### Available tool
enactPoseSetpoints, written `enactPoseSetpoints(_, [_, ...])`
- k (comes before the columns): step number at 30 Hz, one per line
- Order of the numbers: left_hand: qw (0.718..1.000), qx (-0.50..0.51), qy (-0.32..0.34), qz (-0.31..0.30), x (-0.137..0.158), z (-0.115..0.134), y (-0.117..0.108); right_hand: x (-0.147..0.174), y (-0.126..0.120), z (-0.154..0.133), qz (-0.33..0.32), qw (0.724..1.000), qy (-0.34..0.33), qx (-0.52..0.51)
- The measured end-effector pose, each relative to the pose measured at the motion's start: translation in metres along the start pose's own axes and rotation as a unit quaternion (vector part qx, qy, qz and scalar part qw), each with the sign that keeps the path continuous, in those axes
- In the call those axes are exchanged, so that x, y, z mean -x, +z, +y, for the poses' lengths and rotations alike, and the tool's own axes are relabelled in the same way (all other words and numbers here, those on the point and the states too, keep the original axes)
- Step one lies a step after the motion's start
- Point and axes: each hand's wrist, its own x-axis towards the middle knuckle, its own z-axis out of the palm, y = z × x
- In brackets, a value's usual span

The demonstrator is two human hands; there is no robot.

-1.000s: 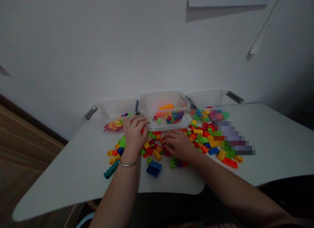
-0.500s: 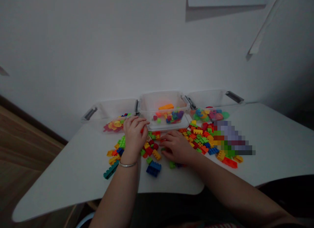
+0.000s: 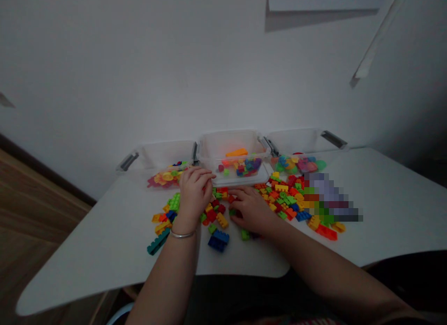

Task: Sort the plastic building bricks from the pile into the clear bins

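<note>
Toy bricks (image 3: 211, 216), inward of the table (image 3: 87, 260)'s near edge, lie just left of the right hand (image 3: 252, 211)'s parted fingers; the left hand (image 3: 195, 194)'s hold I cannot tell.

Wall (image 3: 139, 73): plain, pale grey in dim light, darker toward far right. Sheet (image 3: 324, 0) high on it, right of centre, cut off by top of view; faint ruled lines, shadow below. Strip (image 3: 379, 38) farther right, whitish, slanting down leftward, small shadow at its lower end. Scrap (image 3: 6, 100) at left edge, pale, too small to identify. Table (image 3: 87, 260): white top, rounded near-left corner, curved front edge. Wood panel (image 3: 35, 218) at left, brown, grain visible. Curved rim (image 3: 120, 313) low left, pale bluish, partly below table edge. Dark shape (image 3: 415, 280) lower right, beside table; details lost.
</note>
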Motion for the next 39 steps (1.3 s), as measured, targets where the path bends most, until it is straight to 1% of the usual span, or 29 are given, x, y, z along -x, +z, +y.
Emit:
enactPoseSetpoints(4, [0.998, 0.023, 0.038, -0.032, -0.002, 0.003, -0.002, -0.002, 0.003, 0.004, 0.032, 0.999, 0.007, -0.015])
enactPoseSetpoints(7, [0.994, 0.041, 0.064, -0.080, -0.001, 0.008, -0.003, -0.003, 0.002, 0.006, 0.074, 0.997, 0.015, -0.025])
enactPoseSetpoints(10, [0.987, 0.074, 0.065, -0.124, 0.001, 0.013, 0.000, -0.003, 0.000, 0.004, 0.122, 0.992, 0.019, -0.020])
enactPoseSetpoints(13, [0.977, 0.150, 0.055, -0.143, 0.004, 0.018, 0.004, -0.003, -0.001, 0.001, 0.178, 0.984, 0.012, -0.010])
enactPoseSetpoints(15, [0.967, 0.201, 0.040, -0.149, 0.005, 0.021, 0.006, -0.002, -0.001, 0.000, 0.210, 0.978, 0.010, -0.010])
enactPoseSetpoints(17, [0.957, 0.243, 0.005, -0.159, 0.006, 0.022, 0.007, -0.002, -0.001, 0.001, 0.227, 0.974, 0.012, -0.015])
enactPoseSetpoints(21, [0.923, 0.317, -0.083, -0.200, 0.006, 0.020, 0.007, -0.002, 0.001, 0.001, 0.224, 0.973, 0.017, -0.047])
enactPoseSetpoints(22, [0.918, 0.329, -0.098, -0.198, 0.006, 0.018, 0.007, -0.002, 0.001, 0.001, 0.220, 0.973, 0.023, -0.060])
enactPoseSetpoints(23, [0.918, 0.334, -0.108, -0.185, 0.006, 0.016, 0.007, -0.002, 0.001, 0.001, 0.212, 0.974, 0.029, -0.071])
enactPoseSetpoints(24, [0.923, 0.332, -0.117, -0.158, 0.005, 0.013, 0.007, -0.002, 0.001, 0.001, 0.200, 0.976, 0.032, -0.079])
enactPoseSetpoints(26, [0.944, 0.299, -0.121, -0.062, 0.004, 0.005, 0.004, -0.002, 0.002, 0.002, 0.165, 0.983, 0.015, -0.085])
enactPoseSetpoints(28, [0.967, 0.227, -0.106, 0.053, 0.003, -0.004, -0.001, -0.002, 0.003, 0.003, 0.118, 0.989, -0.029, -0.083])
enactPoseSetpoints(29, [0.974, 0.181, -0.092, 0.103, 0.002, -0.008, -0.004, -0.002, 0.004, 0.003, 0.097, 0.991, -0.050, -0.080])
enactPoseSetpoints(31, [0.978, 0.099, -0.069, 0.170, 0.000, -0.014, -0.010, -0.002, 0.006, 0.003, 0.057, 0.993, -0.081, -0.066])
enactPoseSetpoints(33, [0.976, 0.049, -0.073, 0.201, -0.001, -0.018, -0.015, -0.001, 0.008, 0.003, 0.023, 0.994, -0.097, -0.042])
enactPoseSetpoints(35, [0.969, 0.031, -0.100, 0.222, -0.002, -0.022, -0.017, -0.001, 0.010, 0.003, 0.002, 0.994, -0.105, -0.025])
enactPoseSetpoints(39, [0.953, 0.030, -0.146, 0.262, 0.000, -0.030, -0.020, 0.000, 0.007, 0.003, 0.017, 0.995, -0.093, -0.030])
